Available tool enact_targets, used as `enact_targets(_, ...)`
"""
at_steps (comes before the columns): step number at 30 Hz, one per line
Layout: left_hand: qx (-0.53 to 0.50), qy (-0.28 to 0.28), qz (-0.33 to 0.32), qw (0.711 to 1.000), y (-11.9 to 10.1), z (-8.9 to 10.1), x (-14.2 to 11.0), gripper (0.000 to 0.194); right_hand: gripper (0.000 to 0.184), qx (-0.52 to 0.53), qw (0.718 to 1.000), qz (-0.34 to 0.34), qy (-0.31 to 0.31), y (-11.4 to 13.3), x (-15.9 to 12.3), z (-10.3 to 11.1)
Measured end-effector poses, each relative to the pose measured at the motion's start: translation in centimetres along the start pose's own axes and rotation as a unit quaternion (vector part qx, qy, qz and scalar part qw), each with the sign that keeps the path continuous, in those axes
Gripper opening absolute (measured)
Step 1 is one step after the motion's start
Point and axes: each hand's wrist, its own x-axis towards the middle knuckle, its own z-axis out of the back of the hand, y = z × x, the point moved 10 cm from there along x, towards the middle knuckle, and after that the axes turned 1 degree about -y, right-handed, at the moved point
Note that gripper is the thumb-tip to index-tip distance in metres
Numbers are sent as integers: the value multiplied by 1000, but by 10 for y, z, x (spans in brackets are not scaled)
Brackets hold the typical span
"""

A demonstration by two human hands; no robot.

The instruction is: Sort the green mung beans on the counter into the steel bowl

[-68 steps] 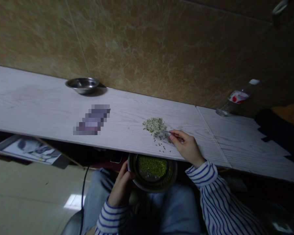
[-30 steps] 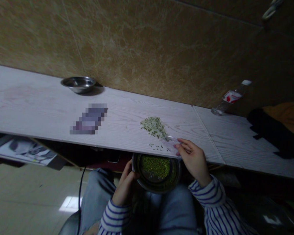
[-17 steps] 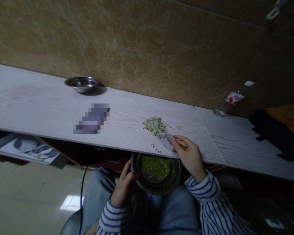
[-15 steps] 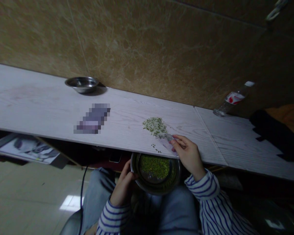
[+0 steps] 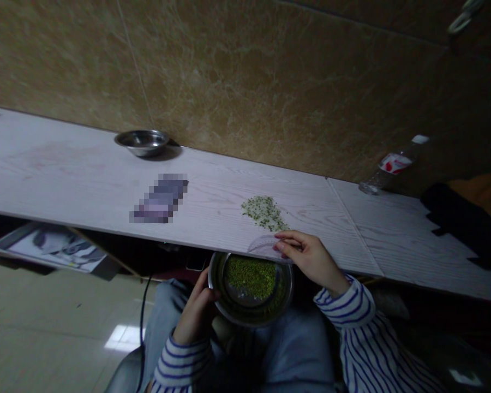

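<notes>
At the near edge of the table (image 5: 85, 185), directly above the lap, the right hand (image 5: 306, 256) holds a thin clear plastic sheet (image 5: 265, 246) pinched between thumb and fingers, its fingers curled closed on the sheet's right side. The sheet lies flat against the table edge and overhangs a steel bowl (image 5: 249, 286) that carries a layer of green beans (image 5: 249, 275). The left hand (image 5: 196, 314) grips the bowl's left rim, thumb inside the rim and fingers wrapped beneath, keeping the bowl just under the table edge. A pile of mixed beans (image 5: 265, 212) lies on the table just beyond the sheet, apart from it; no loose beans show between sheet and edge. Judged from this layout, the step in hand is the end of a sweep: a portion has been scraped over the edge into the bowl. The next move calls for returning the sheet to the pile's far side, setting its edge flush to the surface, and drawing a small portion straight toward the bowl, with the bowl kept tight under the edge so nothing drops to the floor. A second steel bowl (image 5: 142, 142) stands well apart by the wall; a bottle (image 5: 393, 164) lies at the far right.
</notes>
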Motion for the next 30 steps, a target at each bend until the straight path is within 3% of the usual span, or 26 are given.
enact_targets(5, 45, -6, 17, 999, 7, 12, -4, 52, 30, 22, 999, 1, -39, 2, -7, 22)
enact_targets(10, 65, -47, 6, 997, 11, 27, -14, 58, 32, 36, 995, 15, -90, 2, -14, 44)
enact_targets(13, 68, -26, 22, 997, 21, 19, -19, 53, 33, 34, 994, 24, -101, 1, -17, 49)
enact_targets(22, 56, -45, 41, 997, 39, 17, -23, 54, 37, 1, 984, 37, -172, 1, -28, 82)
enact_targets(30, 58, -26, 17, 998, 36, 9, -23, 51, 40, 0, 979, 28, -201, -18, -27, 99)
